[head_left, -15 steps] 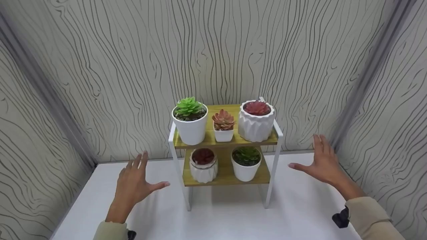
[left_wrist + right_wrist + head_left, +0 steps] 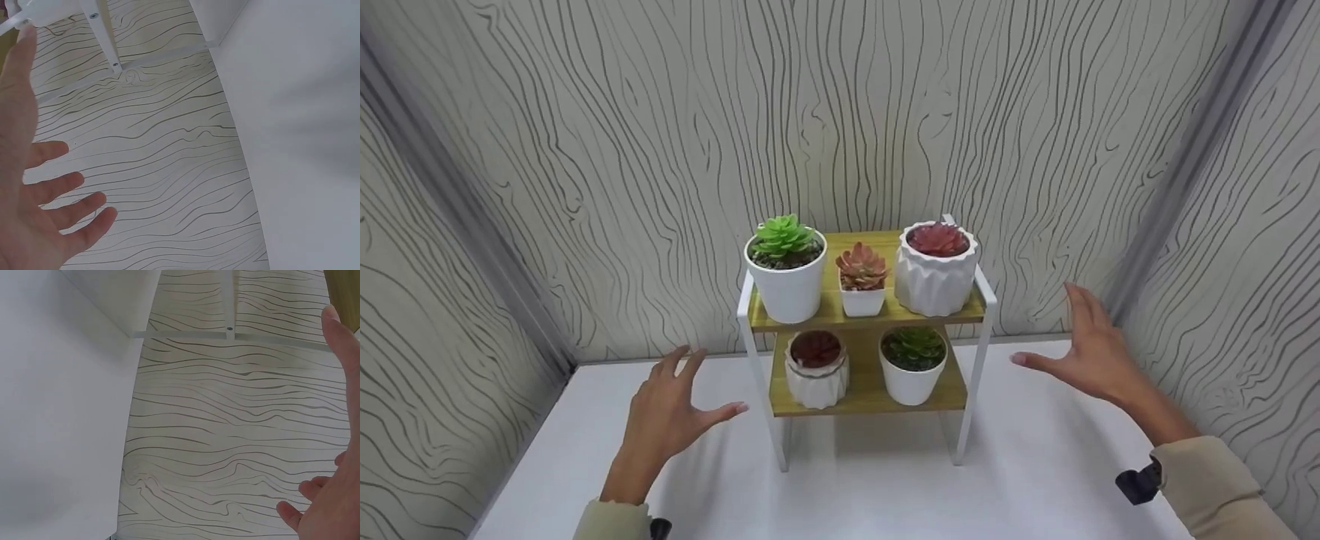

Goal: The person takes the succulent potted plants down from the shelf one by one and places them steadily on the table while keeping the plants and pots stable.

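Between my hands stands a two-tier plant shelf (image 2: 864,324) with wooden boards and a white frame. My left hand (image 2: 664,412) hovers to its left, fingers and thumb spread, holding nothing. On the other side my right hand (image 2: 1099,356) is raised with the thumb toward the shelf, also holding nothing. The top board carries a bright green succulent in a white pot (image 2: 789,292), a small reddish succulent (image 2: 862,268) in a square pot, and a red succulent in a ridged pot (image 2: 936,281). Below are a dark red succulent (image 2: 816,351) and a dark green succulent (image 2: 913,349), both in white pots.
The shelf's legs rest on a white table (image 2: 870,502). Wood-grain patterned panels (image 2: 855,112) rise behind the table and along both sides. Black wrist devices (image 2: 1138,484) sit at the sleeve cuffs.
My right hand has risen slightly and its forearm has shifted a little to the right. The left hand's fingers have moved slightly right. The shelf and pots keep their arrangement.
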Demonstrator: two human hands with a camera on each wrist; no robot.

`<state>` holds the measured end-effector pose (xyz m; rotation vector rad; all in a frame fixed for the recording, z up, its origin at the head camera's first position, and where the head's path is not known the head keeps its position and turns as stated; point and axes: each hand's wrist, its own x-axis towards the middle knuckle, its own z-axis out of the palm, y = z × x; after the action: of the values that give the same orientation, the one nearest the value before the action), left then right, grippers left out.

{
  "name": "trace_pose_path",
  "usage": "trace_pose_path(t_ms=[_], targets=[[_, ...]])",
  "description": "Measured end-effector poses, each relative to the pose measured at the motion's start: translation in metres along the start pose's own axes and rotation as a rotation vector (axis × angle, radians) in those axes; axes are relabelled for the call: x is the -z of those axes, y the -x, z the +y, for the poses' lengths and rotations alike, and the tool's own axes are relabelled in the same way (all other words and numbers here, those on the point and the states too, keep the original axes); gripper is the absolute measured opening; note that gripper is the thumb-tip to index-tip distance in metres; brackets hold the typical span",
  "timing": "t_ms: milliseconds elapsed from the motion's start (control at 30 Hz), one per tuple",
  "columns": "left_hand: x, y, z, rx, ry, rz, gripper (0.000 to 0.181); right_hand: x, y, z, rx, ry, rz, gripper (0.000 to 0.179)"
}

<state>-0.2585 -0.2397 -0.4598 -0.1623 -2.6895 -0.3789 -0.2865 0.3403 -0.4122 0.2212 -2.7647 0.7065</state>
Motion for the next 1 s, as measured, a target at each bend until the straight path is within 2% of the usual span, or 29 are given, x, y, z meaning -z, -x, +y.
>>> trace_pose_path(t_ms=[133, 267, 500, 767, 1000], targets=[[0.002, 0.002, 0.004, -0.003, 0.033, 0.021, 0.096, 0.009, 0.001, -0.014, 0.015, -0.023, -0.039, 0.136], [0.004, 0.003, 0.009, -0.034, 0.064, 0.064, 0.087, 0.018, 0.003, -0.027, 0.023, -0.054, -0.070, 0.133], [0.012, 0.002, 0.021, -0.079, 0.082, 0.113, 0.080, 0.029, 0.005, -0.047, 0.039, -0.054, -0.114, 0.129], [0.028, -0.003, 0.034, -0.102, 0.097, 0.120, 0.090, 0.031, 0.009, -0.060, 0.058, -0.046, -0.148, 0.120], [0.043, -0.008, 0.043, -0.130, 0.129, 0.128, 0.104, 0.027, 0.013, -0.066, 0.090, -0.110, -0.158, 0.113]])
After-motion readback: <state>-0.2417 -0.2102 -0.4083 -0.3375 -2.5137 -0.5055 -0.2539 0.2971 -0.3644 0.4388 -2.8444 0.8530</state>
